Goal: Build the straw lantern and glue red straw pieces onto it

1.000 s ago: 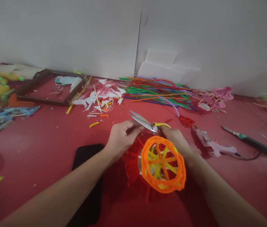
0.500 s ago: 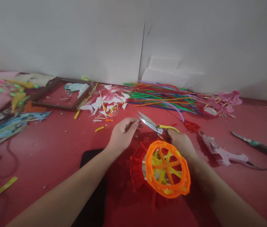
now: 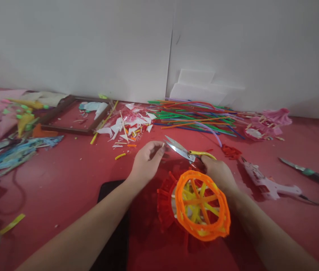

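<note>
Between the thumb and forefinger of my left hand (image 3: 147, 161) is a small pale piece (image 3: 163, 145), perhaps a stick end; most of it is hidden. My right hand (image 3: 220, 172) grips scissors (image 3: 179, 149) with yellow-covered handles, the blades slightly apart and pointing at my left fingertips. Below the hands stands a craft piece with an orange fuzzy ring (image 3: 179, 203), crossed by orange and yellow pipe cleaners. Its red pleated base (image 3: 165, 203) shows at the left, resting on the red table.
A glue gun (image 3: 272, 182) and a knife (image 3: 309, 173) lie at the right. Loose pipe cleaners (image 3: 193, 116) and white scraps (image 3: 116, 128) lie at the back, beside a brown frame (image 3: 66, 130). A black flat object (image 3: 114, 226) sits under my left forearm. A pink craft piece (image 3: 269, 124) is at back right.
The view has shifted slightly, so everything sits a little lower and further right. Both hands keep their hold; the pale piece shows a bit more clearly at my left fingertips.
</note>
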The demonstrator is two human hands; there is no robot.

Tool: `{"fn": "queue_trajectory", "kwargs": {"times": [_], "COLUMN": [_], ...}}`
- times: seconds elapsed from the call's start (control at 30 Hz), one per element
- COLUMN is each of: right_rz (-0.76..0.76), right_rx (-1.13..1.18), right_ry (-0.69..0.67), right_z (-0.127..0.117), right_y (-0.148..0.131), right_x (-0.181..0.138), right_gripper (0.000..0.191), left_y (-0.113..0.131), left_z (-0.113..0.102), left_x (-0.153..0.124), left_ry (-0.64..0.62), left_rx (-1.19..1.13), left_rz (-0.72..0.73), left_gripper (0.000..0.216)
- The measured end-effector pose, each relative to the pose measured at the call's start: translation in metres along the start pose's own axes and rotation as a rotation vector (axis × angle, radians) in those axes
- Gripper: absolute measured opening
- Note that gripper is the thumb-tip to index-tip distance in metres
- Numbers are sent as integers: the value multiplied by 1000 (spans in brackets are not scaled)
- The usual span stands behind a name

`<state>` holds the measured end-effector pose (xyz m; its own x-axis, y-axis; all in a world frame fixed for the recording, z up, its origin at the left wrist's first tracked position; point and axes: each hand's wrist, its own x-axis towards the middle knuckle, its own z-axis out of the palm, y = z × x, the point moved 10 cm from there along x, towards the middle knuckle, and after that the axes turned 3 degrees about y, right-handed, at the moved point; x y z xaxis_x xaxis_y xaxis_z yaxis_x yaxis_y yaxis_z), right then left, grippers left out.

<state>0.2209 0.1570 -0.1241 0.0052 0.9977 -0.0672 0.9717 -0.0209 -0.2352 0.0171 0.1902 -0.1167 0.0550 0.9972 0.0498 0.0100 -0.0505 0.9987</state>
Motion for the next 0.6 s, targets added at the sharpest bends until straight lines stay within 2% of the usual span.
{"fn": "queue_trajectory", "kwargs": {"times": [0.2, 0.37, 0.6], "right_rz": [2, -8, -9], "right_rx": [-25, 2, -6], "right_ry": [-32, -32, -18], "right_z": [1, 5, 2], "right_y": [0, 2, 0], "right_x": [-3, -4, -7], "right_gripper": [15, 13, 17], "left_y": [-4, -7, -6], "left_z": [5, 3, -1], "left_x": [0, 0, 0], "left_ry": [-42, -13, 19], "left_rx": [-53, -97, -44], "left_rz": [-29, -57, -54], "left_gripper": [29, 30, 24]}}
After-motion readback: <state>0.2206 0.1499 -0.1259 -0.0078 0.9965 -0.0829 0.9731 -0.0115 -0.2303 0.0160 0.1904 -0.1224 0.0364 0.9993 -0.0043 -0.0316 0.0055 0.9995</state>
